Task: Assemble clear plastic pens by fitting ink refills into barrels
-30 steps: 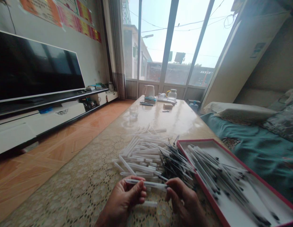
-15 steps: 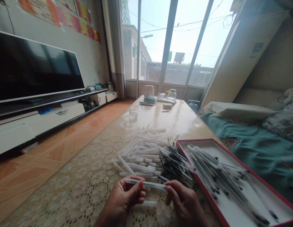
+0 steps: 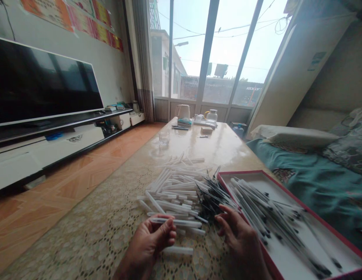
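Observation:
Between thumb and fingers, my left hand [image 3: 153, 237] pinches a translucent white pen barrel [image 3: 187, 223] that points to the right. My right hand [image 3: 238, 231] is apart from that barrel, thumb and forefinger spread, at the near edge of a heap of black-tipped pen refills [image 3: 213, 198]. Nothing shows between its fingers. A pile of white pen barrels [image 3: 172, 188] lies just beyond my left hand. One loose barrel [image 3: 179, 251] rests on the patterned tablecloth below it. Right of my right hand, a red-rimmed box [image 3: 270, 175] holds pens with refills inside [image 3: 257, 198].
At the table's far end stand a glass jug [image 3: 211, 117], a pale pitcher [image 3: 183, 112] and a small box [image 3: 206, 130]. A clear drinking glass [image 3: 164, 139] stands past the barrel pile. A sofa with a teal cover [image 3: 300, 171] borders the table's right side.
My right hand has let go of the barrel's right end and moved right and up to the refill heap, its fingers spreading. My left hand keeps the barrel, nearly still.

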`<state>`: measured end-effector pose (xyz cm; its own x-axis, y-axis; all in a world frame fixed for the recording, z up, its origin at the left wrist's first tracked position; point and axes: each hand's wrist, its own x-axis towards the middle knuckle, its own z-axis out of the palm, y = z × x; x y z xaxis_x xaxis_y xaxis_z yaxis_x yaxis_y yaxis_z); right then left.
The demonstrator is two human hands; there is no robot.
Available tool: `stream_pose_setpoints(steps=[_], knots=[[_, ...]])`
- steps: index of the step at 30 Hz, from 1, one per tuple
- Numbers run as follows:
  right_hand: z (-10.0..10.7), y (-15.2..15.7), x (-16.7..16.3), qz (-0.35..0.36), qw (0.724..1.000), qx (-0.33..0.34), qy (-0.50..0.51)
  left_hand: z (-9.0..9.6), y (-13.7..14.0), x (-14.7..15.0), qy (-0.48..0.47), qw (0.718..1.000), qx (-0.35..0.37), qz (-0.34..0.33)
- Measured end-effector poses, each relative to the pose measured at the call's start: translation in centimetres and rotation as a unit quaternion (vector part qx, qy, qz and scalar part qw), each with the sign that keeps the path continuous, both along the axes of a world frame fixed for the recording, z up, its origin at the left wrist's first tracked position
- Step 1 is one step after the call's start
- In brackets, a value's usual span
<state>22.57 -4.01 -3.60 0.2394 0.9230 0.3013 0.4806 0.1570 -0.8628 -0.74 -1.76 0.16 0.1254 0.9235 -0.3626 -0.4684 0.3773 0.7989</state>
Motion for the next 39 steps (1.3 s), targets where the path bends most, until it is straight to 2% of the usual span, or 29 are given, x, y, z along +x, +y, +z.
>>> stream_pose_setpoints(steps=[2, 7, 13, 18, 21, 25, 29, 31, 36, 39], knots=[[0.3, -0.1, -0.1, 0.019, 0.999, 0.02, -0.022, -0.2, 0.0, 0.0, -0.001, 1.0, 0.007, -0.002], [1.6, -0.9, -2.0, 0.134, 0.988, 0.057, -0.046, -0.4, 0.0, 0.1, -0.005, 0.999, 0.021, -0.029], [1.4, -0.9, -2.8, 0.136, 0.988, 0.055, -0.047, -0.3, -0.1, 0.2, -0.006, 0.999, 0.01, -0.039], [1.0, -0.9, -2.8, 0.144, 0.989, 0.007, -0.025, -0.1, -0.1, 0.2, -0.019, 0.999, 0.014, -0.038], [1.5, -0.9, -2.3, 0.116, 0.991, 0.005, -0.073, 0.4, 0.1, -0.2, -0.011, 1.0, 0.016, -0.004], [2.7, -0.7, 0.0, 0.044, 0.987, 0.029, -0.153, 1.4, 0.8, -1.4, 0.001, 0.994, 0.003, 0.109], [2.7, -0.2, 2.3, 0.023, 0.978, 0.02, -0.205, 1.6, 1.6, -2.4, -0.019, 0.983, 0.018, 0.183], [2.3, 0.0, 2.8, -0.002, 0.973, 0.021, -0.232, 1.4, 1.7, -2.5, -0.007, 0.985, 0.025, 0.172], [1.6, 0.4, 3.5, -0.109, 0.962, 0.044, -0.248, 0.9, 1.3, -2.0, 0.062, 0.995, 0.032, 0.064], [1.8, 0.5, 5.0, -0.141, 0.942, 0.053, -0.301, 0.9, 1.0, -1.7, 0.071, 0.995, 0.044, 0.059]])
